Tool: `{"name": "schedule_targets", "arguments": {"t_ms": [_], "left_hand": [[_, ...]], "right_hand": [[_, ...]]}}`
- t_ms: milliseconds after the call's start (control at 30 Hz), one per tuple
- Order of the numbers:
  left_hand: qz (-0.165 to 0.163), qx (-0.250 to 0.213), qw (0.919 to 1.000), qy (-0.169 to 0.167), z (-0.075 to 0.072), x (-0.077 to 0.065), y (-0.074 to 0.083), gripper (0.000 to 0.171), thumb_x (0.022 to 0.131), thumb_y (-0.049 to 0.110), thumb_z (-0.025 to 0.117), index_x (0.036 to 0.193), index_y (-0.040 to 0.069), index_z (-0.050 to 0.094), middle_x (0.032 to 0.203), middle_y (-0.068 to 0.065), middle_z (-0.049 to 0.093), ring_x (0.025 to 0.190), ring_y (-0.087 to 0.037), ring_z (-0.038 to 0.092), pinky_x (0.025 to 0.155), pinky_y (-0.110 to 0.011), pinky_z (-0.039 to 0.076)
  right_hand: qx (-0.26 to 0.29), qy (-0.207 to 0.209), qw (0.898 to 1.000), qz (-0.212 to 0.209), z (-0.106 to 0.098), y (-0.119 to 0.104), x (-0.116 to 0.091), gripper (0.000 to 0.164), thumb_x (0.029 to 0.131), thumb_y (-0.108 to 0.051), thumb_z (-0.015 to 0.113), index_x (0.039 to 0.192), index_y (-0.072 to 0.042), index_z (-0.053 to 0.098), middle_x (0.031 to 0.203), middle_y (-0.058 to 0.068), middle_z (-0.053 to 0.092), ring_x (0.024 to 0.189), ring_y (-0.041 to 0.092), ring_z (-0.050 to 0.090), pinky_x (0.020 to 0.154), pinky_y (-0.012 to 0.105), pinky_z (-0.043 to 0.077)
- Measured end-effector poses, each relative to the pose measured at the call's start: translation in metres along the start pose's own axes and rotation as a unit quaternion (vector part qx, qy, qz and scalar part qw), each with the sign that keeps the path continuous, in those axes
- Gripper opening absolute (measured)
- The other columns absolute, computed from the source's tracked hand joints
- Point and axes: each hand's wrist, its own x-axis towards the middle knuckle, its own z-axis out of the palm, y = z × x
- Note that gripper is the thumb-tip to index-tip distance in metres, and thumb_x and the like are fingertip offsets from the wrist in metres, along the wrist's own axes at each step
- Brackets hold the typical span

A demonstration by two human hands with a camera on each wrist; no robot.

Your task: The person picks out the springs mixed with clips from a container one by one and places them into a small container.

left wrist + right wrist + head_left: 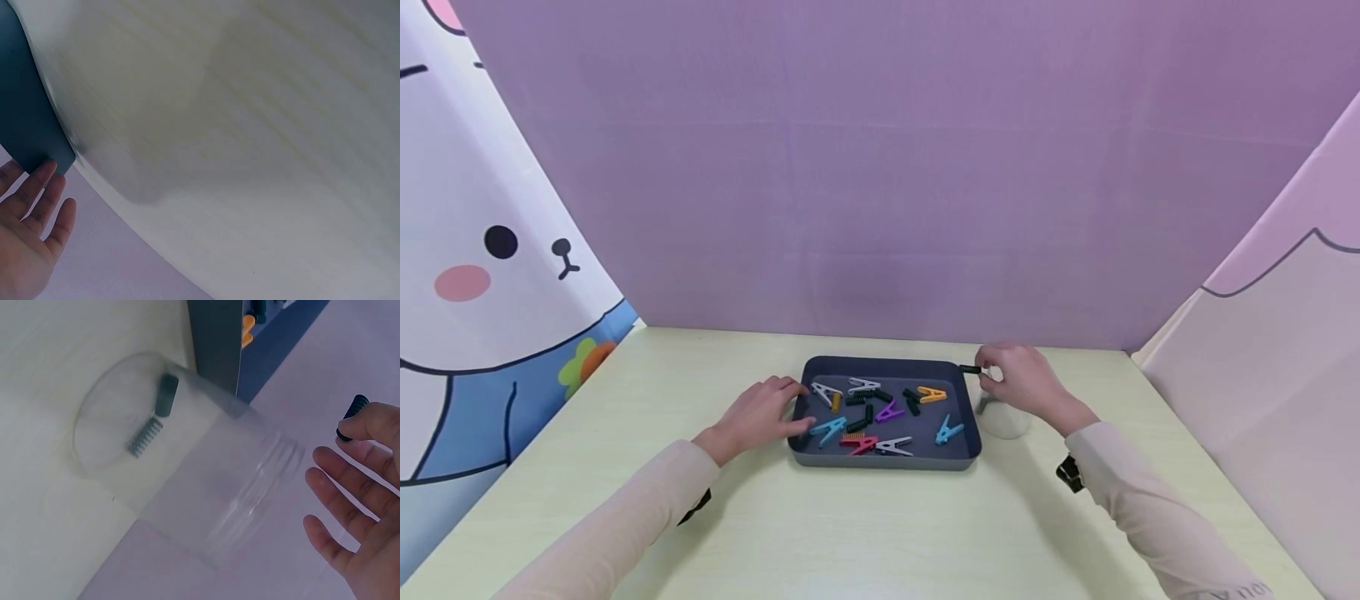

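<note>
Right grip [1018,379]: thumb and forefinger pinching one dark ridged piece [353,417], other fingers spread; a fingertip pinch likely suits something so small, leaving part of it projecting
Clear jar [187,462]: upright on the desk [880,533], below the right grip, mouth near the pinched piece; cannot tell if piece is directly over it; closeness to the tray probably shortens the reach
Jar contents: two dark pieces [167,395] at the bottom, beneath the right grip; similar to the held one
Left grip [760,412]: grasping nothing closed; relaxed fingers touch the tray [880,460] at its left end, perhaps to steady it
Tray contents: between the two grips; coloured clips [949,431] and more dark pieces scattered; low walls likely keep them together
</note>
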Motion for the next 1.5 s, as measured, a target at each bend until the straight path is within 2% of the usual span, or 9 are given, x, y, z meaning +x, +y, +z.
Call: {"name": "schedule_targets", "arguments": {"t_ms": [433, 667, 1167, 1500], "left_hand": [[-0.003, -0.003, 1.0000, -0.005, 0.001, 0.001, -0.001, 0.052, 0.078, 0.052, 0.062, 0.109, 0.011, 0.063, 0.109, -0.009, 0.062, 0.094, -0.025, 0.057, 0.083, -0.043, 0.049], [-0.005, -0.005, 0.9999, -0.008, 0.001, 0.002, 0.000, 0.051, 0.078, 0.052, 0.062, 0.109, 0.011, 0.063, 0.109, -0.009, 0.062, 0.093, -0.024, 0.057, 0.083, -0.042, 0.049], [-0.005, -0.005, 1.0000, -0.005, 0.002, 0.001, 0.000, 0.050, 0.078, 0.050, 0.063, 0.109, 0.010, 0.063, 0.108, -0.009, 0.062, 0.092, -0.024, 0.057, 0.083, -0.042, 0.049], [-0.008, -0.006, 0.9999, -0.006, 0.001, 0.001, 0.001, 0.051, 0.077, 0.051, 0.063, 0.108, 0.011, 0.063, 0.109, -0.009, 0.062, 0.094, -0.024, 0.057, 0.084, -0.042, 0.049]], "right_hand": [[0.001, 0.013, 0.999, 0.044, -0.006, 0.028, -0.014, 0.011, 0.076, -0.010, 0.062, 0.087, -0.009, 0.063, 0.085, 0.005, 0.064, 0.079, 0.022, 0.060, 0.067, 0.039, 0.048], [0.003, 0.006, 0.998, 0.066, -0.006, 0.039, -0.022, 0.012, 0.075, -0.010, 0.063, 0.087, -0.007, 0.063, 0.084, 0.008, 0.063, 0.078, 0.024, 0.059, 0.067, 0.041, 0.047], [0.011, -0.020, 0.996, 0.089, 0.002, 0.045, -0.031, 0.011, 0.075, -0.008, 0.064, 0.086, -0.007, 0.065, 0.084, 0.006, 0.066, 0.080, 0.024, 0.060, 0.069, 0.043, 0.047], [0.014, -0.018, 0.995, 0.095, 0.005, 0.045, -0.031, 0.010, 0.076, -0.008, 0.065, 0.085, -0.008, 0.065, 0.084, 0.007, 0.066, 0.080, 0.024, 0.061, 0.069, 0.043, 0.047]]}}
